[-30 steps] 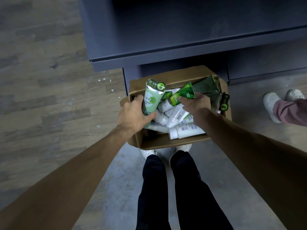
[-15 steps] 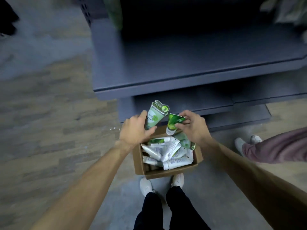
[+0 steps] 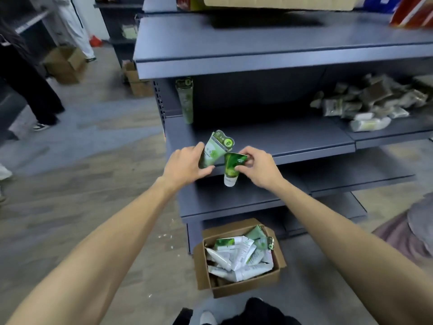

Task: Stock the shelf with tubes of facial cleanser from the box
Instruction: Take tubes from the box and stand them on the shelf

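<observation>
My left hand (image 3: pixel 186 164) grips a pale green cleanser tube (image 3: pixel 216 147), crimped end up. My right hand (image 3: pixel 257 168) holds a darker green tube (image 3: pixel 232 166) with its white cap pointing down. Both tubes hang side by side in front of the grey middle shelf (image 3: pixel 293 139). One green tube (image 3: pixel 186 99) stands upright at that shelf's far left. On the floor below, an open cardboard box (image 3: pixel 236 286) holds several white and green tubes.
Several grey-green packets (image 3: pixel 365 102) lie piled at the right of the same shelf. A lower shelf (image 3: pixel 234 202) juts out beneath my hands. A person in dark trousers (image 3: pixel 30 87) stands at the left, with cardboard boxes (image 3: pixel 64 64) on the floor behind.
Both hands rose out of the box, each with a tube, up to the middle shelf's front edge. My view lifted from the box to the shelves.
</observation>
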`<state>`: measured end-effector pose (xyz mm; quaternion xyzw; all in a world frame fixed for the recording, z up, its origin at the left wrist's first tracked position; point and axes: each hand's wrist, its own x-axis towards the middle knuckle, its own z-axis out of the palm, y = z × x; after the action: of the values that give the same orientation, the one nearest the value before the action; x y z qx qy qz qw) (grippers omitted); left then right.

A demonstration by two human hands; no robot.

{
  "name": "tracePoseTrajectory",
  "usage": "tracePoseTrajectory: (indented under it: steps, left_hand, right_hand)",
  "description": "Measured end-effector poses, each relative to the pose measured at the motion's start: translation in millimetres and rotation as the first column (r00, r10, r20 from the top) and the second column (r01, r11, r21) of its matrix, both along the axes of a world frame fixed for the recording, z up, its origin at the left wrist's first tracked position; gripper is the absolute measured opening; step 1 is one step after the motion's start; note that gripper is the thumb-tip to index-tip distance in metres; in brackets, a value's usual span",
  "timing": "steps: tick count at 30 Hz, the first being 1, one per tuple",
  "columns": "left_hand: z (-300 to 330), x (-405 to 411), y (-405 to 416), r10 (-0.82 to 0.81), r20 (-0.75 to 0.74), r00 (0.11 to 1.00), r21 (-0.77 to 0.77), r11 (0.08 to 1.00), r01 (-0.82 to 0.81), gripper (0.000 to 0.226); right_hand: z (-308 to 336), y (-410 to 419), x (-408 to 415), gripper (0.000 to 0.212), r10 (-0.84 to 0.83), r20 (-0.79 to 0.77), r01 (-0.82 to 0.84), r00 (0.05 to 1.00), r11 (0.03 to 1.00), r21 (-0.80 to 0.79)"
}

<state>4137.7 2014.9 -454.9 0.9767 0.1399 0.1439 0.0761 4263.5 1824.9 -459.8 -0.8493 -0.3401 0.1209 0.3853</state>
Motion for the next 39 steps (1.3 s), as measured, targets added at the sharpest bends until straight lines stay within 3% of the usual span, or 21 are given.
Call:
tracePoseTrajectory:
  steps: [8, 15, 22, 28, 35, 39]
  left_hand:
    - [26, -8, 19, 0.074, 0.112, 0.991, -0.005, 0.997, -0.074, 0.049]
    - [26, -4, 22, 0.273, 0.127, 0.954, 0.021, 0.96, -0.278, 0.047]
    - [7, 5, 29, 0.487, 0.086, 0.869, -0.267, 0.852, -0.451, 0.048]
    - [-1, 26, 28, 0.493, 0.037, 0.869, -0.267, 0.843, -0.467, 0.05]
    - [-22, 42, 15, 0.54, 0.099, 0.836, -0.364, 0.801, -0.475, 0.046]
    - [-31, 45, 9, 0.62, 0.162, 0.768, -0.457, 0.737, -0.498, 0.047]
  right_hand:
    - [57, 23, 15, 0.021, 0.033, 0.141, -0.042, 0.989, 0.997, 0.061]
    - [67, 39, 34, 0.021, 0.055, 0.174, -0.063, 0.983, 0.997, 0.041]
    - [55, 58, 56, 0.024, 0.069, 0.134, -0.069, 0.989, 0.998, 0.0]
    - [34, 65, 77, 0.026, 0.106, 0.078, -0.106, 0.991, 0.994, -0.003]
    - [28, 68, 96, 0.028, 0.158, 0.011, -0.158, 0.987, 0.987, 0.023]
    - [18, 66, 100, 0.044, 0.185, -0.055, -0.186, 0.981, 0.983, -0.011]
